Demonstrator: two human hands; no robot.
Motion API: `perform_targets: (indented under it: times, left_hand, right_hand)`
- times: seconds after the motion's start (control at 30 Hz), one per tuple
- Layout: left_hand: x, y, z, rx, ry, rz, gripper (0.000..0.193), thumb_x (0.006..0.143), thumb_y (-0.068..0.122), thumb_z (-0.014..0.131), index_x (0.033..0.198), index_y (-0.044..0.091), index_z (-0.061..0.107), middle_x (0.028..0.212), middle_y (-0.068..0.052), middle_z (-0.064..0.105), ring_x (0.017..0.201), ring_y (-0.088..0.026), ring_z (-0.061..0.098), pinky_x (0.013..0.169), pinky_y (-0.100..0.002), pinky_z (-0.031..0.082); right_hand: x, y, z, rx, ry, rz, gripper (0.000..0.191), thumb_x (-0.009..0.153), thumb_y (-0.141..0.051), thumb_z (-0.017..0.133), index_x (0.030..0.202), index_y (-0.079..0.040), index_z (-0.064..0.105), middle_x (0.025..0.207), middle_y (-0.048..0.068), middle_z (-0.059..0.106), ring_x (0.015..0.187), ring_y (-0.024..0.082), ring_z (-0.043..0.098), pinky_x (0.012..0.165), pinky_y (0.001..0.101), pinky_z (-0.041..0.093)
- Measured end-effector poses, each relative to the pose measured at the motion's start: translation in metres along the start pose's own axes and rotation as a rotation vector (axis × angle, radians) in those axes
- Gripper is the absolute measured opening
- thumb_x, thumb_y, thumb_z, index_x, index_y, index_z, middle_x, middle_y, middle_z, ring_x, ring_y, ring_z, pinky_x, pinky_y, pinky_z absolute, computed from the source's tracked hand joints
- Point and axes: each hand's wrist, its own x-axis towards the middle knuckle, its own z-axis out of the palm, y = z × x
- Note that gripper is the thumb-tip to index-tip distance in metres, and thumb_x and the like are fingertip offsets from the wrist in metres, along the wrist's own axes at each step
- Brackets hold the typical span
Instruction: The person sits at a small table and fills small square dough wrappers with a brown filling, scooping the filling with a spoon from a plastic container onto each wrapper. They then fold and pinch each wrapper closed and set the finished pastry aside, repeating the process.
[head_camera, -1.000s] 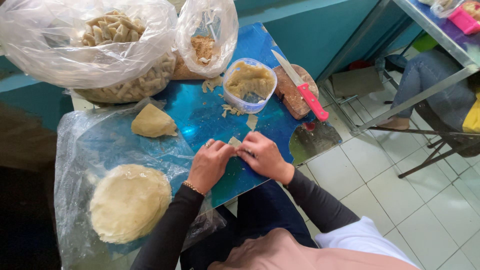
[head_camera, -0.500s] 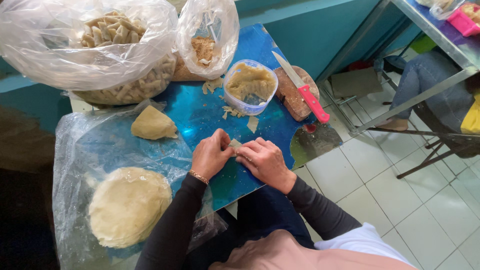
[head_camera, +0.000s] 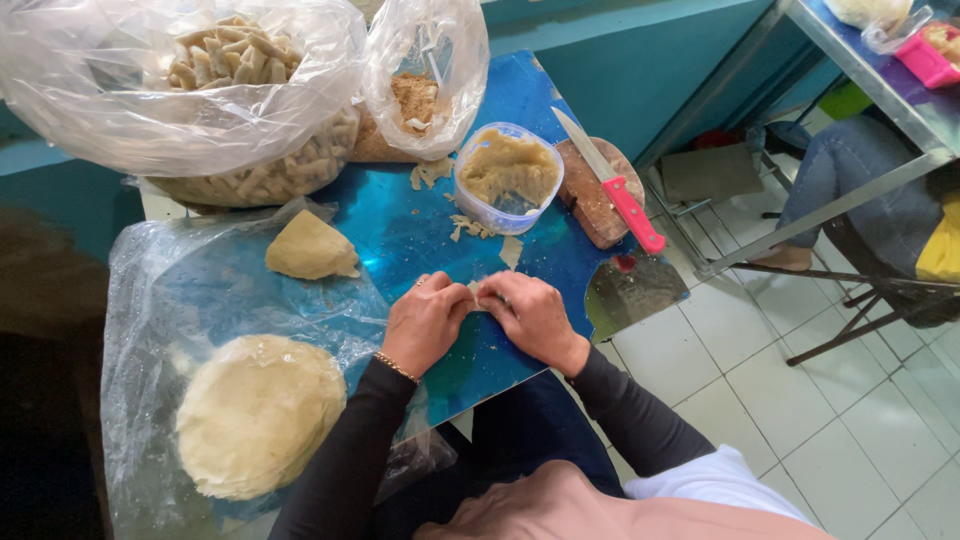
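Observation:
My left hand (head_camera: 425, 322) and my right hand (head_camera: 530, 318) meet over the shiny blue table top (head_camera: 420, 235). Between their fingertips they pinch a small piece of pale dough (head_camera: 478, 293), mostly hidden by the fingers. A gold bracelet circles my left wrist. A round stack of thin dough sheets (head_camera: 258, 415) lies on clear plastic to the left. A lump of dough (head_camera: 310, 247) sits beyond it. A plastic tub of tan filling (head_camera: 508, 175) stands just past my hands.
A big clear bag of rolled pastries (head_camera: 215, 95) and a smaller bag of crumbs (head_camera: 420, 75) stand at the back. A red-handled knife (head_camera: 612, 182) lies on a wooden board (head_camera: 590, 200). At right another person's leg (head_camera: 850, 170) shows under a metal table.
Both hands have shifted slightly while working the dough piece between the fingers. Everything else on the table stays put.

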Motion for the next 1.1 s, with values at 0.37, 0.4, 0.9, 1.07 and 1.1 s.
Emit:
perform_targets:
  times: [0.37,0.4,0.9,1.07,1.1]
  left_hand:
    - [-0.003,0.003,-0.007,-0.129,-0.003,0.044,0.011,0.085,0.014,0.073,0.094,0.011,0.068,0.095,-0.008,0.065,0.093,-0.032,0.065,0.076,-0.042,0.053]
    - [-0.002,0.002,-0.006,-0.112,0.007,0.054,0.009,0.087,0.014,0.072,0.094,0.011,0.068,0.094,-0.008,0.065,0.093,-0.032,0.065,0.076,-0.042,0.053]
    - [0.0,-0.009,0.003,-0.044,0.036,0.042,0.011,0.087,0.012,0.071,0.096,0.009,0.065,0.092,-0.012,0.062,0.093,-0.034,0.064,0.078,-0.044,0.052]
    - [0.001,-0.015,0.005,-0.029,0.115,0.013,0.01,0.092,0.012,0.069,0.1,0.011,0.065,0.093,-0.013,0.063,0.093,-0.035,0.065,0.078,-0.044,0.053]
    - [0.002,-0.015,0.003,-0.054,0.141,-0.028,0.012,0.093,0.011,0.068,0.105,0.01,0.065,0.095,-0.014,0.063,0.092,-0.036,0.065,0.077,-0.044,0.053]
  right_hand:
    - [0.001,0.007,0.004,-0.118,-0.005,-0.018,0.008,0.09,-0.018,0.075,0.094,-0.012,0.073,0.092,0.006,0.067,0.088,0.027,0.066,0.072,0.0381,0.053]
    - [0.0,0.005,0.005,-0.13,0.009,0.008,0.008,0.09,-0.019,0.076,0.094,-0.012,0.073,0.093,0.006,0.066,0.088,0.026,0.067,0.071,0.0381,0.053]
    - [-0.001,-0.002,0.006,-0.391,0.104,-0.16,0.018,0.086,-0.016,0.075,0.103,-0.016,0.072,0.105,-0.001,0.07,0.096,0.024,0.063,0.078,0.037,0.048]
    - [-0.006,-0.018,0.008,-0.529,0.057,-0.308,0.031,0.088,-0.023,0.074,0.117,-0.009,0.072,0.117,0.001,0.07,0.108,0.021,0.063,0.09,0.0393,0.048]
    - [-0.004,-0.02,0.006,-0.561,0.048,-0.32,0.036,0.087,-0.026,0.074,0.118,-0.008,0.072,0.119,0.002,0.07,0.11,0.022,0.063,0.091,0.0404,0.047]
